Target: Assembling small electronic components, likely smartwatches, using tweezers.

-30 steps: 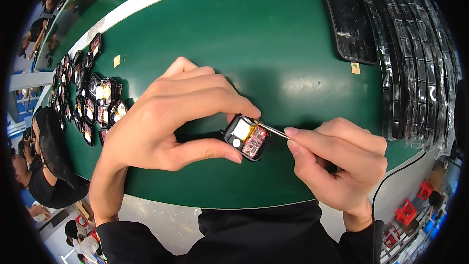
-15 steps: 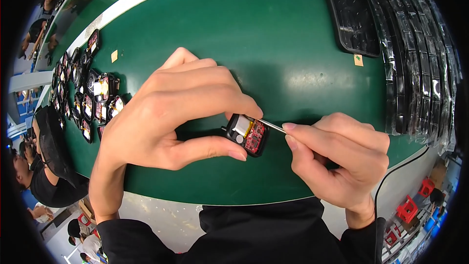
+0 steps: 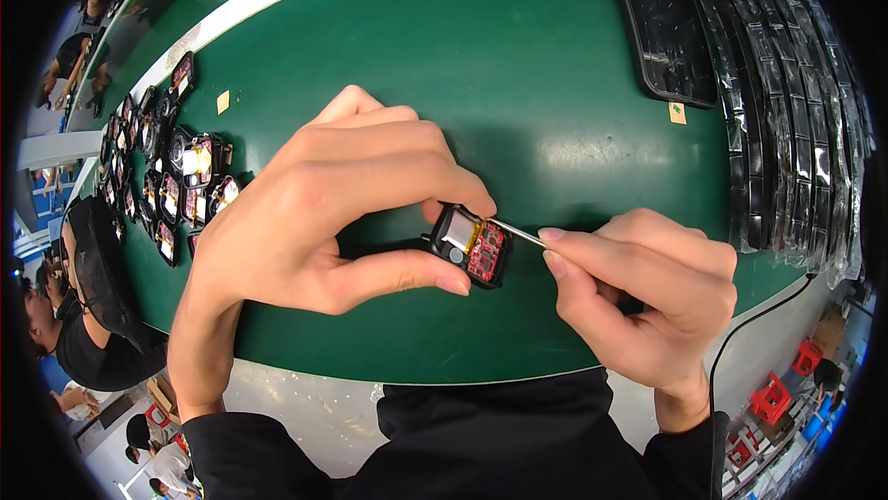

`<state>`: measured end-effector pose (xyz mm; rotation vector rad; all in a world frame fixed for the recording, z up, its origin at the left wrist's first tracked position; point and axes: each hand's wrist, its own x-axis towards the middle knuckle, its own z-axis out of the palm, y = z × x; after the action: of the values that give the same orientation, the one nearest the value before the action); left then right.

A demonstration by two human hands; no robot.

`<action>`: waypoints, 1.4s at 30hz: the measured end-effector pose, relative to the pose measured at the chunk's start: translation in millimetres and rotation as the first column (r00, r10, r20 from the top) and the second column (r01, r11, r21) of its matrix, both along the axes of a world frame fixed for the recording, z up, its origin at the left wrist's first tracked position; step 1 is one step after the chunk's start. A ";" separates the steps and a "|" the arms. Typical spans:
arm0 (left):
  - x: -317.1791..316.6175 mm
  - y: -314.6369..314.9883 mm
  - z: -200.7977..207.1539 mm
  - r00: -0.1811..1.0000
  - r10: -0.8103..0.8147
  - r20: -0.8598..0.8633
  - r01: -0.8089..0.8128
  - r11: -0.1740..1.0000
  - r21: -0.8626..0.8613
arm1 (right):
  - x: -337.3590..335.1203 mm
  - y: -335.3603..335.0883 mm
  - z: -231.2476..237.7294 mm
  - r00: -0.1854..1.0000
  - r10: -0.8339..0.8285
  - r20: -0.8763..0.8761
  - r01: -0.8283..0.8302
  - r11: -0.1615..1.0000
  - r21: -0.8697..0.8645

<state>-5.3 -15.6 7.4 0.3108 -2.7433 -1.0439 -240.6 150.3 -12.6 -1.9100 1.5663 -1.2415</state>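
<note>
Device [image 3: 470,246] pinched in the left hand [image 3: 338,195], tool [image 3: 520,233] at its edge

Head view: The left hand has the device in a narrow pinch, thumb along its lower left side and forefinger at its upper edge. The device is a small black case, tilted and open; whether it rests on the green table [image 3: 416,28] or hangs just above it, I cannot tell. Inside it show a silver battery [image 3: 460,230], a red board [image 3: 487,252] and a round grey disc [image 3: 456,255].

To the right of the device, the right hand [image 3: 647,292] grips the thin metal tool tightly between thumb and forefinger. The tool slants up to the device's upper right corner, beside the left fingertip; its very tip is too small to make out.

Well left of the device lies a crowd of similar cases [image 3: 197,160], with a tan square [image 3: 223,101] above and left of the device. Well above and right of it lies a black tray [image 3: 671,56]; farther right of it stand wrapped stacks [image 3: 786,111].
</note>
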 end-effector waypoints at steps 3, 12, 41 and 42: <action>1.0 0.1 0.2 1.000 0.002 -0.002 -0.002 1.000 -0.001 | 1.3 -0.9 -0.7 1.000 0.015 -0.006 -0.015 1.000 -0.020; -7.3 3.1 10.3 0.999 0.028 -0.033 -0.031 0.993 -0.111 | -4.8 5.0 12.0 0.985 -0.160 0.066 0.163 0.986 -0.043; -372.7 -114.3 126.3 0.983 -0.157 -0.093 0.113 0.924 -0.364 | -6.8 31.0 -2.9 0.902 -0.192 0.386 0.237 0.969 -0.071; -368.6 -113.5 124.5 0.985 -0.125 -0.119 0.089 0.958 -0.273 | -5.8 30.3 -2.1 0.895 -0.198 0.401 0.249 0.965 -0.079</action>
<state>-373.9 -129.1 131.9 0.0481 -2.7560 -0.6758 -246.4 180.5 -14.7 -1.4533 1.5476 -1.7357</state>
